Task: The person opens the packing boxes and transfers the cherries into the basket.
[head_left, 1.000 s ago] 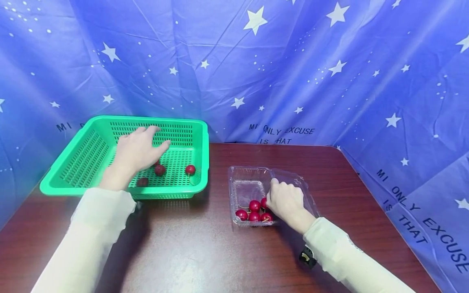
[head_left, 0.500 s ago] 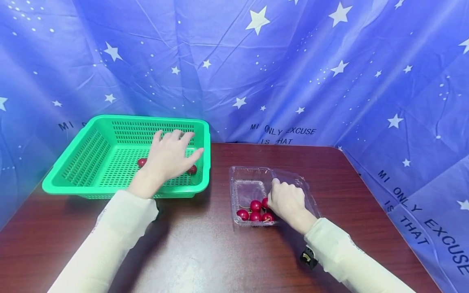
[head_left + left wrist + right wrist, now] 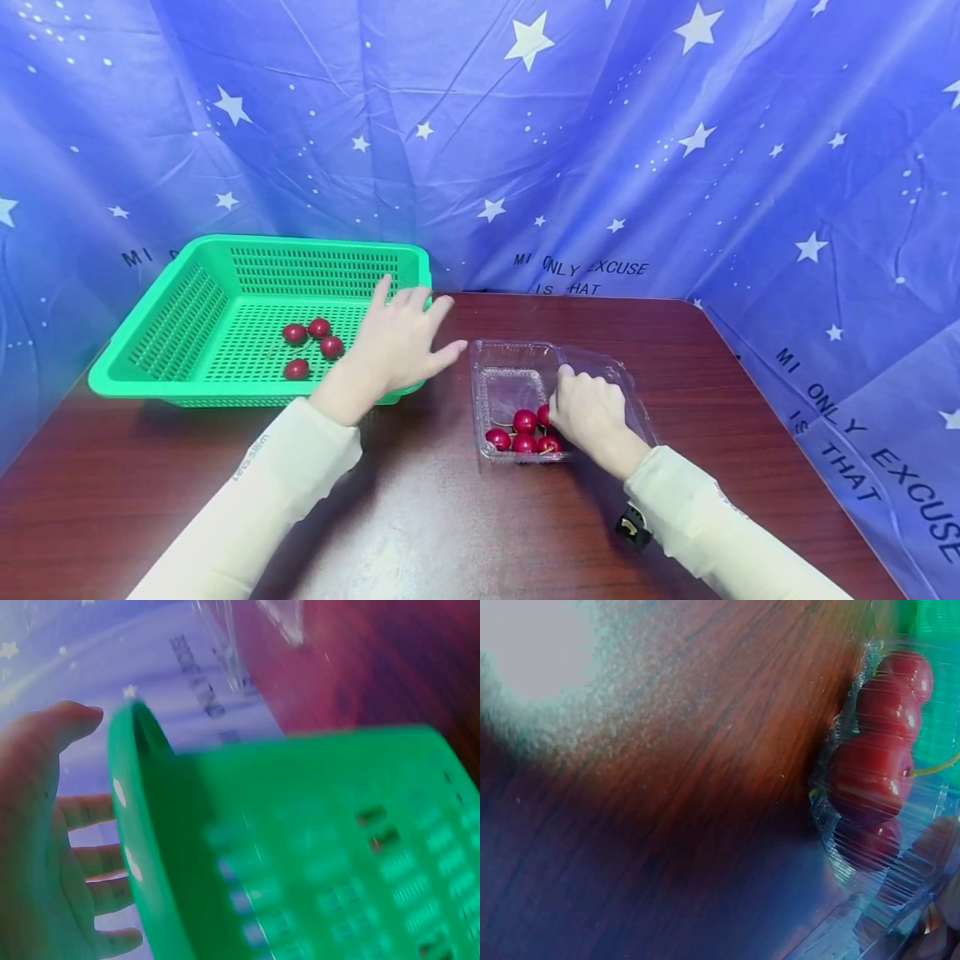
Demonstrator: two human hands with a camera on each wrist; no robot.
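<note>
My left hand (image 3: 397,342) hovers by the right end of a green plastic basket (image 3: 172,387), fingers spread. In the left wrist view no object shows between the fingers, and the basket's rim (image 3: 124,817) lies beside them. Several dark red cherries (image 3: 296,369) are on the basket floor; the hand hides its right corner. My right hand (image 3: 592,412) grips the hinge side of a clear plastic fruit box (image 3: 513,350), whose lid is folded out to the right. Several cherries (image 3: 524,421) sit at the box's near end; close up, one cherry (image 3: 870,776) has a green stem.
A brown wood-grain table (image 3: 420,517) carries both containers, with a strip of it between them. A blue curtain (image 3: 450,125) with white stars and lettering hangs behind and to the right. A black wrist camera (image 3: 632,527) is under the right cuff.
My left hand has moved right across the basket, from above its middle to its right end, uncovering several cherries there. My right hand stays on the box.
</note>
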